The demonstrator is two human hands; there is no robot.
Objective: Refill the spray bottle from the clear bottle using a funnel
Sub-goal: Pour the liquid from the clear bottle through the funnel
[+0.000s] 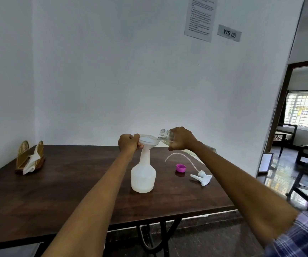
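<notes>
A white translucent spray bottle [143, 175] stands upright on the dark wooden table [66, 191], with a white funnel [148, 141] seated in its neck. My left hand [129, 144] grips the funnel's left rim. My right hand [181, 139] holds the clear bottle [165, 136], tipped on its side with its open mouth over the funnel's right rim. The white spray head [203, 178] with its long thin tube lies on the table to the right. A pink cap [180, 168] sits between the spray head and the spray bottle.
A wooden napkin holder [30, 157] with white paper stands at the table's far left. The white wall rises just behind the table. A doorway on the right opens onto a room with dark furniture [286, 134]. The table's front edge is close to me.
</notes>
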